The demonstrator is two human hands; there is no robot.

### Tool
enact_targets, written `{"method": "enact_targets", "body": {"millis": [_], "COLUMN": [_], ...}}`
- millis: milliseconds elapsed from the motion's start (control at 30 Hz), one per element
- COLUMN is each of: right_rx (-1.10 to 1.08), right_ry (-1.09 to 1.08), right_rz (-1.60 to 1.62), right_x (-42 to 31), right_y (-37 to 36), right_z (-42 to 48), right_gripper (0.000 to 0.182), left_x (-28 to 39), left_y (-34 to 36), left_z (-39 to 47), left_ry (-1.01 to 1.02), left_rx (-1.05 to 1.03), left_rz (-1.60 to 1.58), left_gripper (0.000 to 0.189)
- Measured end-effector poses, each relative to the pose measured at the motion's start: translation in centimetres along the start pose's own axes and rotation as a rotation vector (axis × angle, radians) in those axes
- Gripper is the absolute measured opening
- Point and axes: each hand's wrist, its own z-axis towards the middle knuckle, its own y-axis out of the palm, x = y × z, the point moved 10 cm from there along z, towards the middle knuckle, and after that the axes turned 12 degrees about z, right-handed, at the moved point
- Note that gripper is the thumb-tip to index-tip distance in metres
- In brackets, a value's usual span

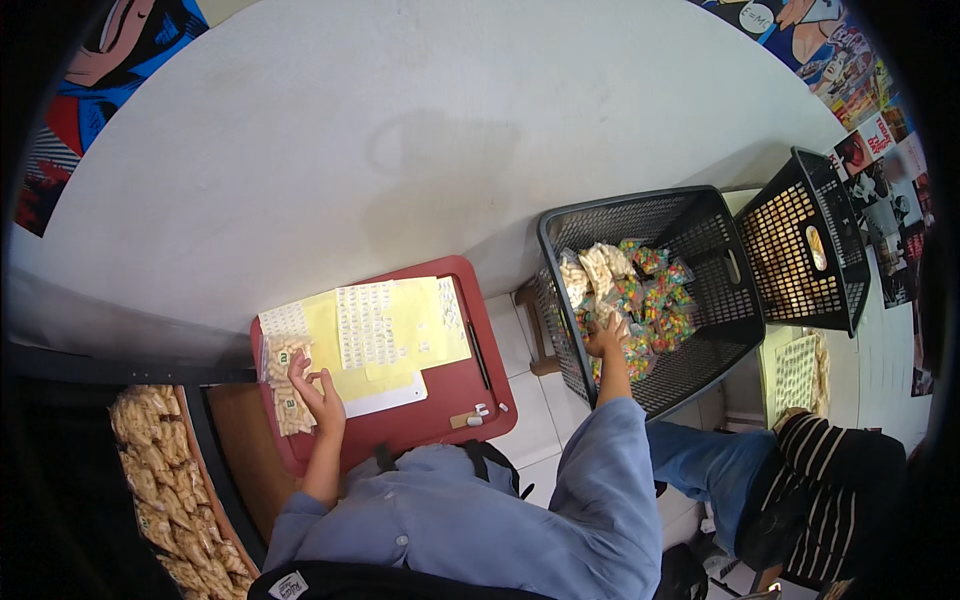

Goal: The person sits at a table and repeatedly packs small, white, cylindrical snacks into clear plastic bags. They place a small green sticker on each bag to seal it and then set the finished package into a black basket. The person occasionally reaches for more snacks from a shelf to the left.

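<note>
Over the left end of a red folding table (450, 394), my left hand (321, 391) is held with its fingers apart and nothing in them. Close beside and partly beneath it lie clear packets of pale puffed snacks, an upper packet (279, 358) and a lower packet (291, 411), each bearing a green-marked label. My right hand (606, 339) reaches into a black plastic basket (652, 196), its fingers on a packet of pale snacks (609, 313). Around that hand are more pale snack packets (598, 271) and several packets of colourful pieces (671, 322).
Label sheets (364, 322) on yellow backing, a black pen (478, 356) and small white bits (475, 421) lie on the table. Left stands a box of packed snacks (169, 480). A second basket (802, 247) and a seated person in a striped top (832, 487) are at right.
</note>
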Motion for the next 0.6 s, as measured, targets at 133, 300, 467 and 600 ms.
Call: {"method": "enact_targets", "body": {"millis": [133, 300, 467, 600], "right_rx": [0.189, 0.797, 1.146, 1.079], "right_ry": [-0.1, -0.332, -0.148, -0.365], "right_rz": [0.151, 0.572, 1.062, 1.936], "right_x": [-1.0, 2.5, 6.8, 4.0], "right_y": [-1.9, -8.4, -12.7, -11.6], "right_z": [0.5, -3.1, -11.1, -16.8], "right_gripper": [0.081, 0.055, 0.031, 0.03], "left_x": [1.4, 2.6, 3.7, 5.4], "left_y": [0.9, 2.8, 4.5, 6.9], "left_z": [-0.4, -0.3, -1.6, -3.0], "left_ry": [0.065, 0.069, 0.054, 0.021], "left_rx": [-0.069, -0.139, -0.207, -0.437], "left_rz": [0.049, -0.023, -0.152, -0.219], "left_gripper": [0.043, 0.044, 0.043, 0.042]}}
